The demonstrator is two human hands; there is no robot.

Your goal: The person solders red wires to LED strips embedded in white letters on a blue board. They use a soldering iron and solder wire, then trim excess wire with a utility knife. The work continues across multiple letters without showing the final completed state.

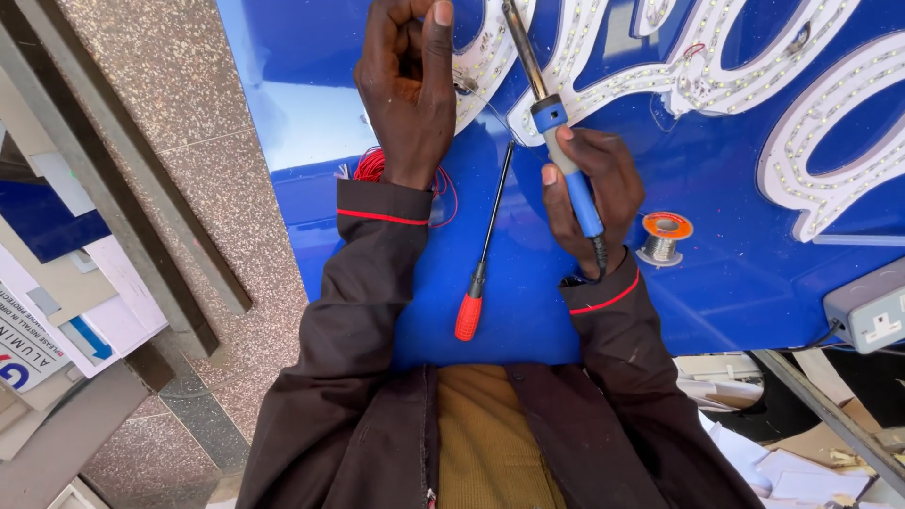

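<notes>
Item 1: right hand (592,193), centre-right of frame, fingers closed round the blue grip of a soldering iron (556,132). Iron's long axis runs from lower right to upper left: cord end at the wrist, metal shaft rising past the top edge near upper centre. Tip itself out of frame, so contact point can't be told.

Item 2: left hand (410,90), upper centre, curled shut w/ thumb up along the side; looks to pinch a thin wire (490,106) that trails right toward the iron's shaft, but wire is too fine to be sure. Left hand lies just left of the shaft, near it, not touching. Nearer to the white lettering than the right hand.

Item 3: blue sign panel (735,273), serves as the counter, fills centre and right of frame. White raised letters w/ LED strips (820,160) across upper right.

Item 4: screwdriver (483,253), red handle, black shaft, lies on panel betw. the two forearms, handle toward lower frame, tip toward upper right. Untouched.

Item 5: solder spool (664,236), orange rim, just right of right wrist, apart from it.

Item 6: red wire bundle (372,165), under left wrist, partly hidden by cuff.

Item 7: white socket box (872,316), right edge, black lead attached.

Item 8: dark jacket sleeves, red-piped cuffs (382,212).

Item 9: speckled floor (170,104), left; sheets and metal bars stacked at left edge.
</notes>
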